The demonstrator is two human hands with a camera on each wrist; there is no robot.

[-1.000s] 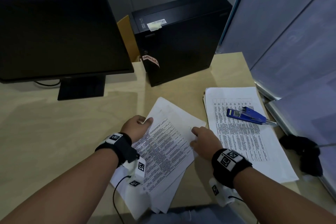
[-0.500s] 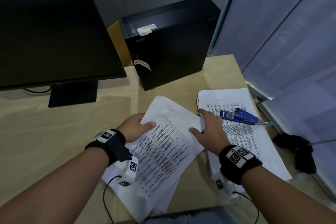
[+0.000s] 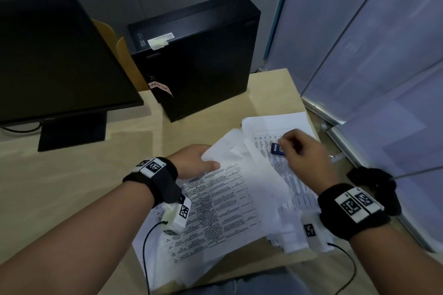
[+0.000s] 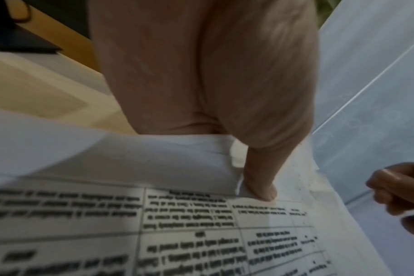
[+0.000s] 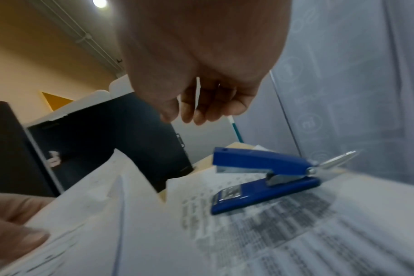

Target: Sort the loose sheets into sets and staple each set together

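Desk [image 3: 72, 199]: stapler [image 5: 262, 179] under right hand [image 5: 201, 74]

Two bare hands work at a desk: the left hand [image 3: 194, 163] and the right hand [image 3: 304, 153], each wrist wearing one black band. One blue stapler [image 5: 265, 177] lies among two groups of printed sheets, one stack [image 3: 215, 211] near the left hand and one pile [image 3: 275, 124] to its right; the number of sheets in each cannot be counted. Behind stand one dark monitor [image 3: 55, 60] and one black computer case [image 3: 199, 55] bearing two stuck-on labels, with one black object [image 3: 374, 182] at the desk's right edge.
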